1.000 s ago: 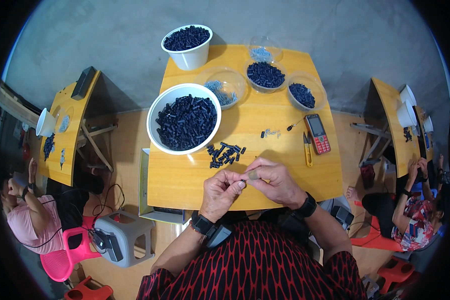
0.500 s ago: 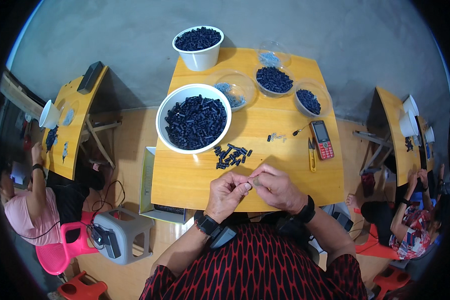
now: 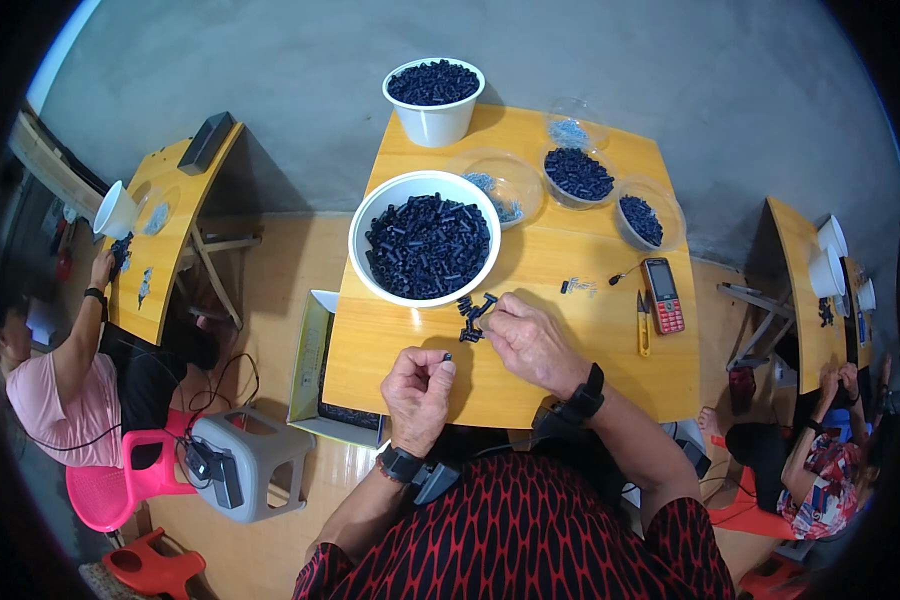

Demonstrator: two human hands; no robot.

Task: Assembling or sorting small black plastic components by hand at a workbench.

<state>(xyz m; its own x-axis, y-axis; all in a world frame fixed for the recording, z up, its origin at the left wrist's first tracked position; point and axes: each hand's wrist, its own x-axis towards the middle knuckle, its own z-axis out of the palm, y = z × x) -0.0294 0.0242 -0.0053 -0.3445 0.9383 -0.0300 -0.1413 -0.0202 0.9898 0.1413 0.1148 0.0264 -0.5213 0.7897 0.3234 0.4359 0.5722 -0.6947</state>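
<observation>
Between the thumb and forefinger of my left hand (image 3: 415, 400) a small black plastic tube (image 3: 447, 357) is pinched, its end just showing. My right hand (image 3: 532, 345) reaches to the loose pile of black tubes (image 3: 469, 306) on the table, fingers drawn together at its edge; the palm hides part of the pile, and what the fingertips grip cannot be made out. Just beyond the pile stands a large white bucket (image 3: 358, 245) full of the same black tubes. Small pale metal pins (image 3: 582, 287) and a dark tube lie to the right of my right hand.
Farther back are another full white bucket (image 3: 438, 128), clear bowls of black tubes (image 3: 579, 176) and a clear tub with small metal parts (image 3: 518, 176). At right lie a red phone (image 3: 664, 296) and a yellow-handled cutter (image 3: 644, 326). People work at side tables.
My hands were together at the near edge; now they are apart. The right has moved forward to the pile, while the left holds a tube. The view has shifted slightly.
</observation>
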